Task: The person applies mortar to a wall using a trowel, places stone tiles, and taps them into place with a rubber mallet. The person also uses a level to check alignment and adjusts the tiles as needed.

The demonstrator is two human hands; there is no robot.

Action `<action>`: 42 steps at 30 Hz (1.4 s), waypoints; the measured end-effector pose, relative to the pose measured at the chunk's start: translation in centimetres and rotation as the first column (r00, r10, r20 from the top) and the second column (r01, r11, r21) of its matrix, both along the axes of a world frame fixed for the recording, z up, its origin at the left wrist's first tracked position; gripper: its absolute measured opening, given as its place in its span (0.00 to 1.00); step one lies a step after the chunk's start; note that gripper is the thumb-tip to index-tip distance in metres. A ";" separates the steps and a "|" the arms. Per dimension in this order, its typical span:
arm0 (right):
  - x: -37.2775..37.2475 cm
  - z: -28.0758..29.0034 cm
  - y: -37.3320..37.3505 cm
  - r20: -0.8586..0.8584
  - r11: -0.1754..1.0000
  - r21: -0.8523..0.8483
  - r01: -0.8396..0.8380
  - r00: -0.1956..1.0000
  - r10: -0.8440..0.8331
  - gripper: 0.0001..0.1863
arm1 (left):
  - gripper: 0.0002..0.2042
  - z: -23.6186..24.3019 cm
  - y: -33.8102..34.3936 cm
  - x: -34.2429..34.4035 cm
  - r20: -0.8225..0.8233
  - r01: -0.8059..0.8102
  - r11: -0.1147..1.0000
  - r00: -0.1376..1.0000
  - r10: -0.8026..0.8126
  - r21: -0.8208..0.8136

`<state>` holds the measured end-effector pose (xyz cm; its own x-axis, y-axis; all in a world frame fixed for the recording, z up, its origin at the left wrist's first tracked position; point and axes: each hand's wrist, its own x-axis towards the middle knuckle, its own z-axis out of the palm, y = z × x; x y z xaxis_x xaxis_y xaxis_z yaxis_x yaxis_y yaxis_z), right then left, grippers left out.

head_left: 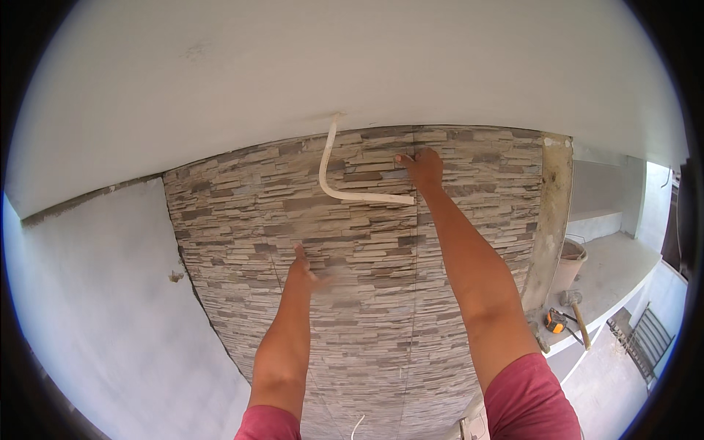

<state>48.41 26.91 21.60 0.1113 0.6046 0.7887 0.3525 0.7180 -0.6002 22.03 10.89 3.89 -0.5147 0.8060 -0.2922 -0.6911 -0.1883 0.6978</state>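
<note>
Before me is a wall faced with stone-look tiles (pixel 367 242) in beige, brown and grey strips. High on this wall, my right hand (pixel 425 169) rests against the tiles near a vertical joint, its thumb stretched to the left; its other fingers are partly hidden. Lower and to the left, my left hand (pixel 304 273) is at the tile face with fingers apart, some smeared by motion. I cannot tell whether it touches. Neither hand shows anything held. Between them a bent white conduit pipe (pixel 326 172) hangs from the ceiling, its free end near my right forearm.
The pale ceiling (pixel 352 66) meets the tiles' top edge. A plain white wall (pixel 125 293) adjoins on the left. At right, beyond a bare cement strip (pixel 555 191), a ledge (pixel 623 268) carries a bucket (pixel 569 264), a hammer (pixel 578 315) and an orange-black tape measure (pixel 556 321).
</note>
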 end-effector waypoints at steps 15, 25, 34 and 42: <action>0.0 0.8 -0.7 0.114 0.987 -0.153 -0.043 0.992 0.061 0.30 | 0.56 0.4 0.2 -1.2 0.023 -0.010 0.996 1.000 0.012 -0.084; -0.3 0.3 0.4 0.084 0.999 0.037 -0.017 0.996 0.014 0.31 | 0.56 -0.2 0.0 -2.8 0.013 -0.002 0.998 1.000 0.003 -0.068; 0.4 0.5 1.0 0.192 0.999 0.044 -0.003 0.981 -0.006 0.32 | 0.51 0.7 -1.5 0.4 -0.087 -0.028 1.000 0.996 0.026 -0.014; 0.6 0.8 1.5 0.201 1.000 -0.008 0.000 0.980 0.001 0.32 | 0.51 1.0 -1.0 0.0 -0.006 0.012 1.000 1.000 -0.012 -0.026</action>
